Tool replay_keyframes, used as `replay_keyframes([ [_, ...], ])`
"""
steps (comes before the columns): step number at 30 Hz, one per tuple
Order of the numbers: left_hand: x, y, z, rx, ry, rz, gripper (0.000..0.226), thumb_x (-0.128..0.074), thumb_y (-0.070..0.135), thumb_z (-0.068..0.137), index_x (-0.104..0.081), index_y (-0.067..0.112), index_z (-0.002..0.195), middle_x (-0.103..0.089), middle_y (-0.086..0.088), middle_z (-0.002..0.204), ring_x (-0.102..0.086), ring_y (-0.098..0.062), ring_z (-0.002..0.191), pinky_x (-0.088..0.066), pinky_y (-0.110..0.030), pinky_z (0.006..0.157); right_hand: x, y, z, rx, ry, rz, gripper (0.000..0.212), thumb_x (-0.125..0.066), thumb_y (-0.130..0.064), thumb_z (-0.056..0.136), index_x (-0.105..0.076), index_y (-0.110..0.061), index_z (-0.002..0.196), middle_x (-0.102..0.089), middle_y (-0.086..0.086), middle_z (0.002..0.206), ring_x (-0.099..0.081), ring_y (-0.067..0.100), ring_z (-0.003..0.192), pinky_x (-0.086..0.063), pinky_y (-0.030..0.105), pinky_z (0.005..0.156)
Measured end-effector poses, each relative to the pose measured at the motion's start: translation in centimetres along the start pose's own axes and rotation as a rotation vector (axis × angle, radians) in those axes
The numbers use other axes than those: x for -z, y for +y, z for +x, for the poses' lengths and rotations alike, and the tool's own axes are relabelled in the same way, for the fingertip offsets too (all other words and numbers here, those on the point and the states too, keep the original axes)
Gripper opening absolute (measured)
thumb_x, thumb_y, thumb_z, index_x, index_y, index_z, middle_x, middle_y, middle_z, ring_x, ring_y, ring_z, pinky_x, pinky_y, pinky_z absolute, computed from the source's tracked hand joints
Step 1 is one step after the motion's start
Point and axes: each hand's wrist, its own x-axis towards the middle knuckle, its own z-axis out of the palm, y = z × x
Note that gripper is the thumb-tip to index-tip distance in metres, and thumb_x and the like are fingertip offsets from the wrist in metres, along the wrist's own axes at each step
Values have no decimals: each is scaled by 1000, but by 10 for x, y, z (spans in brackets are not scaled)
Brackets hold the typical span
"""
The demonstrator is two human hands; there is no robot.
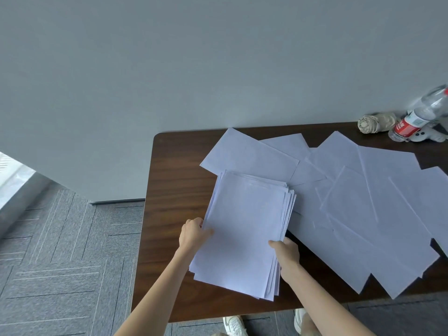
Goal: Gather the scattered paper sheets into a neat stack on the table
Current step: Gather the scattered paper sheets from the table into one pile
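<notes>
A bundle of white paper sheets is held between both hands over the left part of the dark wooden table. Its edges are fanned out and uneven on the right side. My left hand grips the bundle's left edge, thumb on top. My right hand grips the right edge, thumb on top. Several loose white sheets lie scattered and overlapping across the table to the right and behind the bundle, one at the back left.
At the table's back right corner stand a plastic bottle with a red label, a crumpled beige cloth and a small white object. A grey wall runs behind the table. Grey carpet lies to the left; my shoes show below the front edge.
</notes>
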Motion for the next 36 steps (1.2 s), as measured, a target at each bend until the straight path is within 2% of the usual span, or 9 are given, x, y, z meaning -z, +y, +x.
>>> replay_keyframes([
  [4,-3,6,-7,-26,-31,-174,21,-63,25,73,-50,9,79,-52,-4,98,-50,-21,74,-39,-29,58,-6,0,-3,24,87,-22,27,-54,-1,81,-58,16,102,-61,19,79,-44,20,67,-34,26,57],
  [7,5,9,-9,26,-146,-359,30,-67,23,76,-52,8,97,-63,-8,100,-62,-22,81,-48,-31,63,-6,-4,-5,-4,82,-29,23,-54,-4,85,-60,8,103,-57,9,79,-47,19,63,-37,25,56],
  [11,15,5,-8,66,-146,-441,44,-77,23,79,-50,13,112,-63,-6,106,-66,-21,91,-51,-28,62,-4,-6,-1,-68,44,2,34,-56,-4,89,-54,6,122,-60,20,114,-58,34,101,-47,38,87],
  [15,21,-4,-5,64,-225,-464,20,-69,20,85,-67,7,100,-73,-12,104,-71,-27,92,-59,-42,83,-5,-3,3,-74,19,36,47,-57,-5,92,-46,4,136,-52,20,134,-50,37,123,-42,42,100],
  [19,18,-9,-11,82,-480,-677,30,-62,30,94,-65,10,117,-73,-11,110,-71,-28,99,-56,-45,93,-4,5,1,-32,37,27,30,-55,-2,93,-58,3,122,-62,18,112,-59,32,102,-49,41,92],
  [22,13,-15,-14,61,-548,-768,30,-57,38,97,-62,21,121,-72,-8,114,-70,-28,104,-57,-44,90,-2,9,1,-29,11,65,19,-57,-1,91,-63,3,108,-66,15,97,-62,29,91,-53,37,80],
  [26,11,-21,-13,-59,-538,-752,54,-74,26,80,-52,28,130,-66,-8,123,-66,-30,110,-53,-49,95,0,9,-5,10,-10,89,10,-59,-2,91,-66,-3,97,-66,12,90,-60,23,81,-49,27,64],
  [33,28,-23,-21,-253,-384,-769,53,-63,9,77,-57,22,128,-69,-10,115,-70,-26,99,-59,-37,81,-3,3,-9,88,-119,86,8,-61,-2,89,-67,-7,91,-69,15,97,-65,28,95,-54,44,89],
  [36,41,-28,-24,-241,-348,-818,53,-66,10,75,-57,18,128,-70,-9,109,-71,-24,94,-58,-34,75,-2,-10,-1,133,-141,44,7,-60,-3,90,-66,-4,94,-69,18,97,-68,31,91,-58,45,81],
])
